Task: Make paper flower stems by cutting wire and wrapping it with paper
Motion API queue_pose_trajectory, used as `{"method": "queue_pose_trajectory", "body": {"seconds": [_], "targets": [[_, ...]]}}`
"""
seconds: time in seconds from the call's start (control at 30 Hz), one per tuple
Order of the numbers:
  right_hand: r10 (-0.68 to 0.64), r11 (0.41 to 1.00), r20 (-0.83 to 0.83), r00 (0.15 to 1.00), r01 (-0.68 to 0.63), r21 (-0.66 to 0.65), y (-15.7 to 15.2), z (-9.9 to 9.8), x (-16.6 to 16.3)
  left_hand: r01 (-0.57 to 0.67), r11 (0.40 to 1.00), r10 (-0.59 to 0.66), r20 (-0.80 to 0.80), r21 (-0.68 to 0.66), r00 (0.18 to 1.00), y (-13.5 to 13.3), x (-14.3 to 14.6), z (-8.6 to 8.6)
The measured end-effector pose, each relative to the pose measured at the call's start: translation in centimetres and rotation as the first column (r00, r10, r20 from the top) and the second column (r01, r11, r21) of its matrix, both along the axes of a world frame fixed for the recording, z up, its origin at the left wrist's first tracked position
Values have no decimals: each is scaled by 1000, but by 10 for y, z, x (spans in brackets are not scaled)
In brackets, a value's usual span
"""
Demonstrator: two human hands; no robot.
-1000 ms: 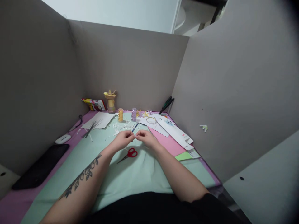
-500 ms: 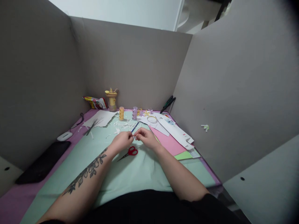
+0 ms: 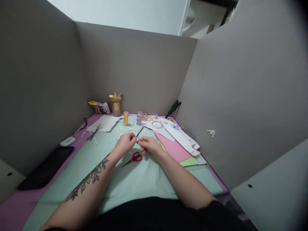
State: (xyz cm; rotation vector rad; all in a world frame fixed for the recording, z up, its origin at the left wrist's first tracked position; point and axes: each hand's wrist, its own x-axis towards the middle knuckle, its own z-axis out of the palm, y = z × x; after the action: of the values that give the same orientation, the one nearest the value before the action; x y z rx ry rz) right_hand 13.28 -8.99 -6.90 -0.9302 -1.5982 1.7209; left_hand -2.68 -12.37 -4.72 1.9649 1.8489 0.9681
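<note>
Panels (image 3: 139,70), grey, wall the desk (image 3: 79,173) at back, left and right edges. Black flat slab (image 3: 45,168) lies on left edge. White carton (image 3: 181,138) runs along right edge, partly over pink sheet (image 3: 172,146). Left hand (image 3: 128,142) and right hand (image 3: 149,146) nearly meet above mid-desk, well in from both side edges. Left: fingers curled closed, pinching. Right: thumb and index near each other, rest loosely curled; can't tell if it grips. Red-handled scissors (image 3: 137,157) lie just nearer the front edge, blades toward left front corner. Smallest: small piece (image 3: 137,140) at left fingertips, between hands, too tiny to identify.
</note>
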Motion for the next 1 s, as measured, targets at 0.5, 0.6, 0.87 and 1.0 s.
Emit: {"method": "queue_pose_trajectory", "body": {"seconds": [0.5, 0.6, 0.87, 1.0], "targets": [[-129, 904, 89, 988, 80, 419, 25, -11, 9, 293, 947, -291, 29, -131, 956, -8, 3, 5], [-203, 836, 66, 977, 138, 531, 27, -7, 11, 309, 937, -328, -107, -161, 939, -9, 5, 1], [-62, 898, -76, 995, 89, 432, 9, 2, 3, 97, 987, -134, -319, -129, 938, -5, 7, -4], [-34, 961, -180, 983, 82, 265, 1, 2, -1, 11, 996, -35, -286, -84, 958, -2, 3, -3]]}}
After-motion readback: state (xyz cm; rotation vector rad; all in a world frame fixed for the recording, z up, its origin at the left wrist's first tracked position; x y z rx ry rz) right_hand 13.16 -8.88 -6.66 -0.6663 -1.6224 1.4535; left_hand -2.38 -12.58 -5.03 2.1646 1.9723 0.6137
